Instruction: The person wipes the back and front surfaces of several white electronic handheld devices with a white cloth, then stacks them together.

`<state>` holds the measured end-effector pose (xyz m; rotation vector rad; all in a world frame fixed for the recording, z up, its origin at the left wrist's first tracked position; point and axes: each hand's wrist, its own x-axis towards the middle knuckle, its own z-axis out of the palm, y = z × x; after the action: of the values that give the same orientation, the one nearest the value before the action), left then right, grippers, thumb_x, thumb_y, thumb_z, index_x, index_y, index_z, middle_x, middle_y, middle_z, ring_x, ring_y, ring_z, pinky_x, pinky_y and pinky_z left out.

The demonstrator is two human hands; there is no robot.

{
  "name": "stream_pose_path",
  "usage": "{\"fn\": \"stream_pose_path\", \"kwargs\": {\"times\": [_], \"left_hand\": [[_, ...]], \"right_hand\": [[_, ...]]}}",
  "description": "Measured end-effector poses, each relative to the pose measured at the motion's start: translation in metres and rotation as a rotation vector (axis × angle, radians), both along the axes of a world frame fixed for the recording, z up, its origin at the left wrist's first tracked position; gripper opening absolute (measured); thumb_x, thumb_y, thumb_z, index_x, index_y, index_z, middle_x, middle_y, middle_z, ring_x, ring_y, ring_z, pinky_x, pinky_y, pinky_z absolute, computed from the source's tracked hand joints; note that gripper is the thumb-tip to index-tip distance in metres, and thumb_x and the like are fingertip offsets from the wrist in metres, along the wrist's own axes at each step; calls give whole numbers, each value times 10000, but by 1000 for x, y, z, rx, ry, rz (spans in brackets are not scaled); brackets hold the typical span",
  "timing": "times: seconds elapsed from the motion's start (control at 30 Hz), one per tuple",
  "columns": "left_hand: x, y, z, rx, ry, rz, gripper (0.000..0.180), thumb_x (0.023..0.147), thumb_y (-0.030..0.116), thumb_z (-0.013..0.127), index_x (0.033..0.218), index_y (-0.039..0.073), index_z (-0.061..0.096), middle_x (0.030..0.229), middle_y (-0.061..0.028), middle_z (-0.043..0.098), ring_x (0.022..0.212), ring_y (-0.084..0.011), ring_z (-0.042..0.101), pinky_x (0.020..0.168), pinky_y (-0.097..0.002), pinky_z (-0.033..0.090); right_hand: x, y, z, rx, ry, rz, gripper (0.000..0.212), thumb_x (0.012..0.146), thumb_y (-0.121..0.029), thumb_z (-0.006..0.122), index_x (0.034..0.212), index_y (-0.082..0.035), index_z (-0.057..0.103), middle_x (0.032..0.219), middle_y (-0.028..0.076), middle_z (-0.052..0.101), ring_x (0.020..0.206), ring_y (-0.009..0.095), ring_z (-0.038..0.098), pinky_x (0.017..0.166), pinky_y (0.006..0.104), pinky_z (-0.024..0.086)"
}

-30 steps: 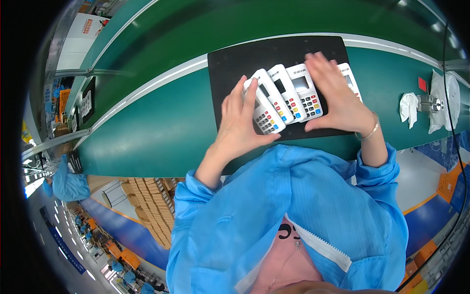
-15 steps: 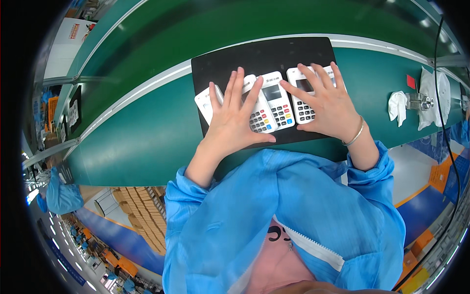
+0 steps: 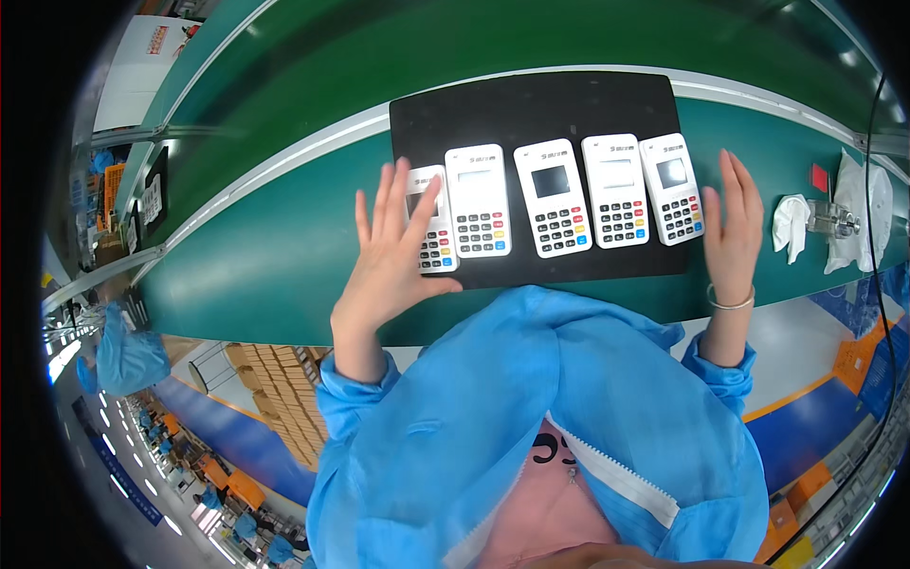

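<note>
Several white card payment terminals with small screens and keypads lie face up in a row on a black mat (image 3: 531, 106). At the row's left end, my left hand (image 3: 384, 248) is spread open, its fingers partly covering the leftmost terminal (image 3: 439, 248). Just right of that one lies another terminal (image 3: 482, 202), and a gap separates it from the middle terminal (image 3: 554, 201). Two more, an inner terminal (image 3: 618, 190) and the rightmost terminal (image 3: 674, 194), sit close together. Beside the rightmost one, my right hand (image 3: 735, 228) is open with straight fingers, thumb near its edge.
The mat rests on a green bench (image 3: 256, 247). To the right are a white cloth (image 3: 789, 228), a clear bottle (image 3: 834, 221), a white plastic bag (image 3: 861, 204) and a red piece (image 3: 819, 176). A black cable (image 3: 868, 190) hangs there. Stacked brown cartons (image 3: 280, 394) stand lower left.
My hands have moved apart, the left to the left and the right to the right. The terminals, earlier crowded and overlapping under my hands, now lie spread in a row.
</note>
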<state>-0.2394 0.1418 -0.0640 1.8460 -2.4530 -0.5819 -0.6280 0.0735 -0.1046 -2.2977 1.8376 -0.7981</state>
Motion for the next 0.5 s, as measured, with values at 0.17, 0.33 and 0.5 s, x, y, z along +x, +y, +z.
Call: {"fn": "stream_pose_path", "kwargs": {"times": [0.17,0.33,0.5], "left_hand": [[23,52,-51,-125,263,390,1127,587,296,890,1503,63,276,1514,-179,329,1418,-323,298,1173,-547,102],[21,40,-65,-261,333,383,1012,668,265,851,1491,63,299,1417,-140,481,1362,-267,405,1170,-544,40],[24,34,-69,-299,277,321,1035,676,277,837,1503,45,260,1440,-132,460,1344,-275,409,1165,-544,49]], "right_hand": [[-9,22,-14,45,134,63,374,909,6,501,1248,-84,630,1313,104,574,1225,308,525,1093,436,338],[-3,15,-24,12,23,127,367,877,38,495,1194,-60,652,1256,92,616,1242,290,532,1115,432,336],[3,18,-28,7,-94,77,368,839,65,508,1138,-66,680,1197,90,642,1112,280,603,982,381,460]]}}
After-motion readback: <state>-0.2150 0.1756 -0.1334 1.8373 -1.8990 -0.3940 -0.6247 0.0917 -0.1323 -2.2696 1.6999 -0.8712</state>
